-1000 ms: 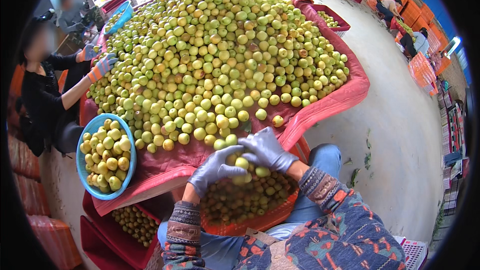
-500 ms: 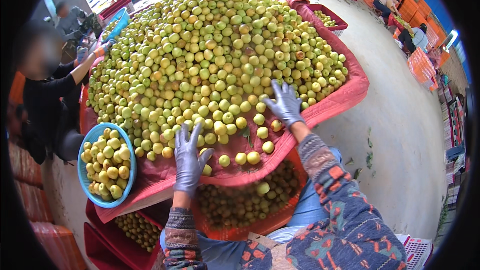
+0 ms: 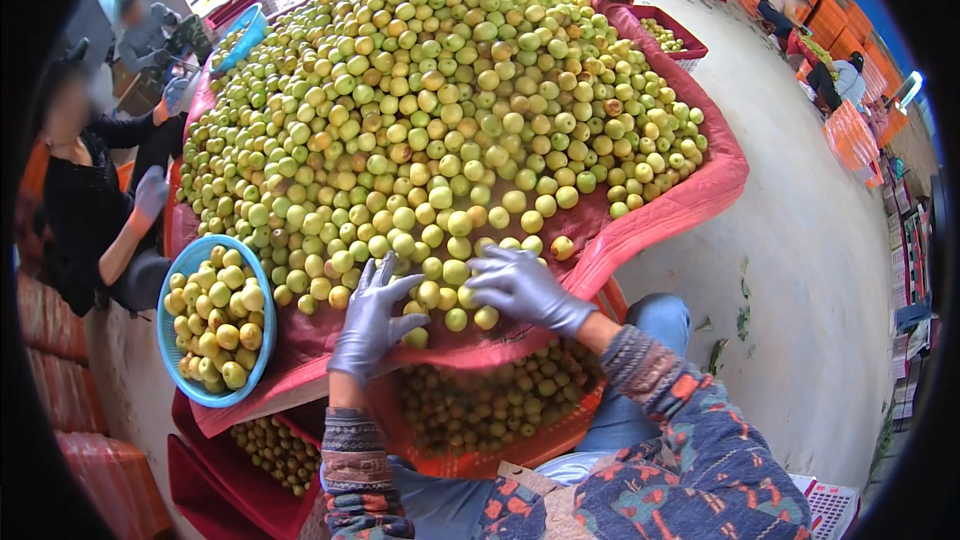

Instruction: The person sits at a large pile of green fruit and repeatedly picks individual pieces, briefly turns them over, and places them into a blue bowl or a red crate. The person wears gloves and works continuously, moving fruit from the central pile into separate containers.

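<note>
A large heap of round yellow-green jujubes (image 3: 420, 110) covers a table draped in red quilted cloth (image 3: 690, 195). At the heap's near edge my left hand (image 3: 375, 325), in a silver-grey glove, is open with its fingers pointing away from me and its thumb beside a few fruits. My right hand (image 3: 525, 290), gloved alike, lies across the cloth with fingers apart, pointing left. Its fingertips touch the loose jujubes (image 3: 457, 298) between the two hands. Neither hand has a fruit in its grip.
A blue basket (image 3: 268, 340) of jujubes stands at the table's left corner. Below the near edge sit an orange crate (image 3: 575, 430) and a red crate (image 3: 200, 480) holding fruit. A co-worker (image 3: 90, 190) sits at left. A red crate (image 3: 690, 45) adjoins the right far side.
My right hand has swept left and nearer, toward my left hand, and the loose fruits have gathered between them. The co-worker's hands at left have drawn back from the heap.
</note>
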The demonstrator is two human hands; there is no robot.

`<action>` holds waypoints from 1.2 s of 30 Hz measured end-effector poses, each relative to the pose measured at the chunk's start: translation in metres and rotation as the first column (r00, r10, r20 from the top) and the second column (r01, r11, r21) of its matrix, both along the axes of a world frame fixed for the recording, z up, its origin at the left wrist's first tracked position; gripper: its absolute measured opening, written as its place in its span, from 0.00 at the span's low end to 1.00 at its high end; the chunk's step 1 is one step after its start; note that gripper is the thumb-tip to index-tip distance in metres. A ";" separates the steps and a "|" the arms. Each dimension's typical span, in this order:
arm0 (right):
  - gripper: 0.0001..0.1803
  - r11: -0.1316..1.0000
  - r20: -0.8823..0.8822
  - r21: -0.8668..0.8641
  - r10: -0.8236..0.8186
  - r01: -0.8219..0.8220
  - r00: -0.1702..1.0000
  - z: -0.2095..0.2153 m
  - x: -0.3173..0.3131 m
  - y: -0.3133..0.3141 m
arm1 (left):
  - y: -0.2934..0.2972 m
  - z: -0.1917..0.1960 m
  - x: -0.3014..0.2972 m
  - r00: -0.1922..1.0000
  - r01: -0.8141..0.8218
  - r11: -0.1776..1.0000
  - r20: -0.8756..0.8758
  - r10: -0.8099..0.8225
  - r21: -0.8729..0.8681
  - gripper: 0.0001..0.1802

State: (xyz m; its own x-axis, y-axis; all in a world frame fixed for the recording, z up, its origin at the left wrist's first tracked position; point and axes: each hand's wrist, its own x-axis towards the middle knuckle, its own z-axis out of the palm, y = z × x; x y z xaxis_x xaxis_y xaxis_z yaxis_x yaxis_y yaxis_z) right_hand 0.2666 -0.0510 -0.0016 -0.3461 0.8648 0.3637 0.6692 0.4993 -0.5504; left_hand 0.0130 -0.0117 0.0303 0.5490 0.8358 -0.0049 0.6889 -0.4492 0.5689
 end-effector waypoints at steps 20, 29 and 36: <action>0.31 0.749 -0.484 -0.594 -0.041 -0.293 0.874 0.004 0.007 0.014 | -0.012 -0.017 0.019 0.985 -0.022 0.988 0.168 0.049 -0.156 0.46; 0.37 0.521 -0.503 -0.715 0.080 -0.466 0.860 0.031 0.023 -0.030 | -0.034 -0.007 0.050 0.865 0.431 0.736 0.470 -0.174 -0.522 0.38; 0.19 0.662 -0.577 -0.629 -0.045 -0.408 0.816 0.058 0.068 0.006 | -0.047 0.018 0.026 0.757 0.651 0.362 0.607 -0.241 -0.667 0.35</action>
